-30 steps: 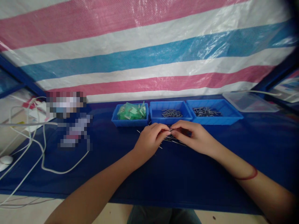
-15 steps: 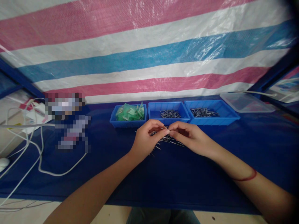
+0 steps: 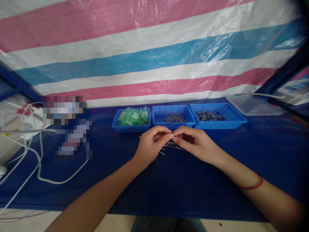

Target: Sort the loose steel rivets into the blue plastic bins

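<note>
My left hand [image 3: 154, 141] and my right hand [image 3: 193, 141] meet at the fingertips over a pile of thin metal rods [image 3: 162, 150] on the blue table. Thumb and forefinger of each hand are pinched together. Whatever lies between them is too small and covered to make out. Much of the pile is hidden behind my hands. Just beyond stand three blue bins: the left bin [image 3: 131, 129] has green plastic packets [image 3: 133, 116], while short metal pins [image 3: 175, 118] lie in the middle bin [image 3: 156, 111] and darker metal pieces [image 3: 210, 115] in the right bin [image 3: 233, 112].
White cables [image 3: 60, 182] loop over the left side of the blue table [image 3: 193, 193], near some blurred-out items [image 3: 74, 137]. A clear plastic lid [image 3: 253, 105] lies at the back right. Behind everything hangs a striped plastic sheet [image 3: 145, 64].
The view has shifted very slightly. Both hands stay pinched together over the rods, with only a small movement of the fingers.
</note>
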Motion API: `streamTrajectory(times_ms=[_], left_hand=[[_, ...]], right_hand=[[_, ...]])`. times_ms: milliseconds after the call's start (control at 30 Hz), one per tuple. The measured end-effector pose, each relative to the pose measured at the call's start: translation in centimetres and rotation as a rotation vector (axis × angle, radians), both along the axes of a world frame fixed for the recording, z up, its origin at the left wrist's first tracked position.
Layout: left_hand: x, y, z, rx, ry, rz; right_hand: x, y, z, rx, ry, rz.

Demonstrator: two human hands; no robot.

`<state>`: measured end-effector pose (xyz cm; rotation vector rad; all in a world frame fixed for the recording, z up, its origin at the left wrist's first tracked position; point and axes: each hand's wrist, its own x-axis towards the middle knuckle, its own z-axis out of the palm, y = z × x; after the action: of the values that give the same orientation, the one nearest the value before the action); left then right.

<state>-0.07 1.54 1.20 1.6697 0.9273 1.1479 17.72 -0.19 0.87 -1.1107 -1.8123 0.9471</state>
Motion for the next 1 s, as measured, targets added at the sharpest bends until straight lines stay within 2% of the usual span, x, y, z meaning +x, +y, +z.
streamTrajectory(times_ms=[233, 433, 533, 633, 733, 867, 1000], left_hand=[[-0.2, 0.4, -0.5, 0.011, 0.065, -0.023], [-0.3, 0.5, -0.7, 0.074, 0.216, -0.057], [-0.7, 0.5, -0.1, 0.193, 0.382, -0.035], [-1.5, 0.6, 1.1, 0.336, 0.576, -0.038], [-2.4, 0.8, 2.3, 0.391, 0.781, -0.061], [-3.2, 0.8, 2.9, 0.399, 0.952, -0.139], [-2.8, 0.5, 2.2, 0.487, 0.987, -0.220]], right_hand=[[0.2, -0.2, 0.5, 0.095, 0.026, -0.117], [0.4, -0.4, 1.2, 0.251, -0.165, -0.120], [1.5, 0.2, 1.4, 0.293, -0.171, -0.263], [3.6, 1.0, 1.5, 0.319, -0.147, -0.512], [5.8, 1.8, 1.6, 0.327, -0.263, -0.729], [7.4, 2.4, 1.6, 0.336, -0.438, -0.790], [6.3, 2.1, 1.6, 0.396, -0.402, -0.749]])
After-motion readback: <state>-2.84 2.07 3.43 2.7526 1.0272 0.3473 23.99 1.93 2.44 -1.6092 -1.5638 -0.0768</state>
